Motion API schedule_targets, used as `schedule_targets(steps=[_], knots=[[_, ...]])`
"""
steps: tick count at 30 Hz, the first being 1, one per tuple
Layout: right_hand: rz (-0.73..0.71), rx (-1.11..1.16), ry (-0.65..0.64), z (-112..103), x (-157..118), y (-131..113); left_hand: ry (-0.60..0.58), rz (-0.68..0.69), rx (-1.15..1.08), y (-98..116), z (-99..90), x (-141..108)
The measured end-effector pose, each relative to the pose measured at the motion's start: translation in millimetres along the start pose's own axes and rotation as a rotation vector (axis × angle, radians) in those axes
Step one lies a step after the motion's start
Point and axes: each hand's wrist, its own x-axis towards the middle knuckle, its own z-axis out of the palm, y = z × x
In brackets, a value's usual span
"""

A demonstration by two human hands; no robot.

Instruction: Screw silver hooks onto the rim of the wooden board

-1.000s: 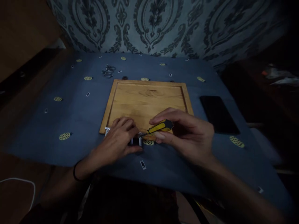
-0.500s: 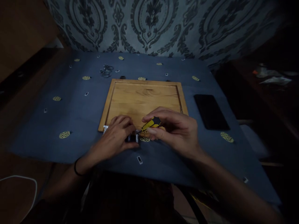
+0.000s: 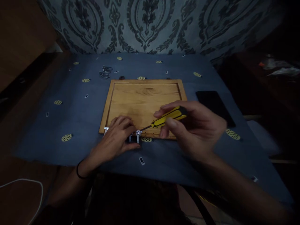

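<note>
A wooden panel (image 3: 142, 98) with a raised frame lies on the blue cloth. My left hand (image 3: 117, 132) rests over its near edge, thumb and fingers closed around a small silver metal bracket (image 3: 138, 133). A second metal fitting (image 3: 106, 129) shows at the panel's near left corner, partly behind the hand. In my right hand (image 3: 197, 128) is a yellow and black screwdriver (image 3: 167, 118), gripped by its handle. Its shaft slants down to the left, the tip at the bracket near a screw head; whether they touch I cannot tell. Small dark holes dot the near edge.
On the patterned tablecloth (image 3: 77, 125), a black phone or tablet (image 3: 215, 106) lies right of the panel, partly behind my right hand. Several more metal fittings (image 3: 105, 72) are piled at the back left. A patterned curtain or wall covering (image 3: 147, 25) rises behind the table.
My right hand has moved right and away from the bracket, and the screwdriver now leans lower with its shaft exposed. My left hand stays at the bracket. The view has shifted slightly.
</note>
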Motion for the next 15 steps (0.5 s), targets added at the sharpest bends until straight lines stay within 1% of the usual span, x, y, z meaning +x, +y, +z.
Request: schedule_targets(steps=[2,7,11,15], knots=[[-0.014,-0.029,0.020,0.6,-1.5,0.2,0.008,0.014,-0.003,-1.3,0.8,-0.1],[0.009,-0.057,-0.067,2.9,-2.3,7.0,-0.002,0.005,0.000,-2.7,1.8,0.1],[0.041,-0.075,-0.049,4.3,-2.5,9.2,-0.022,-0.017,0.000,-0.4,1.0,1.0],[0.062,-0.094,-0.062,4.9,-3.6,7.2,-0.014,-0.013,-0.006,0.5,1.1,1.4]])
